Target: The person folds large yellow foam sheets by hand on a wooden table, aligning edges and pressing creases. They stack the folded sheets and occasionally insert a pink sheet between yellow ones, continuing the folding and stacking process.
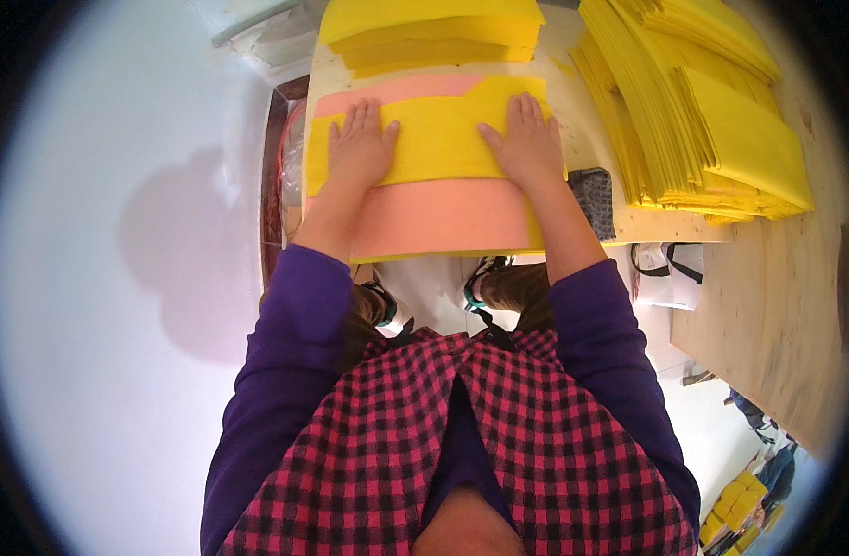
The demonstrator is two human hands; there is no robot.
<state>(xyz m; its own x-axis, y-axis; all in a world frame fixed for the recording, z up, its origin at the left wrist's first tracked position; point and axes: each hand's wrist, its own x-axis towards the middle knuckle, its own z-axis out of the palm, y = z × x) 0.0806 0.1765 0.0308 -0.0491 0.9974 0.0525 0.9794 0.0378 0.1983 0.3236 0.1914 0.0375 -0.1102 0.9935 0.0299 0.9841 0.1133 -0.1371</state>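
Observation:
A yellow fabric-like sheet (pixel 434 144) lies across the near part of the wooden table, with a pink sheet (pixel 443 215) showing along its near side and more pink along its far edge. My left hand (pixel 361 144) rests flat on the left part of the yellow sheet, fingers stretched out and pointing away from me. On the right part, my right hand (pixel 526 144) lies flat too, its thumb spread toward the middle. Neither hand grips anything. More yellow material shows beneath the pink at the table's near edge.
Beyond the sheet sits a stack of folded yellow pieces (pixel 434 32). A taller yellow pile (pixel 665 111) stands at the right on the wooden tabletop (pixel 767 269). Beside my right wrist is a dark grey patterned cloth (pixel 591 199). A white bag (pixel 667 275) with black handles stands lower right.

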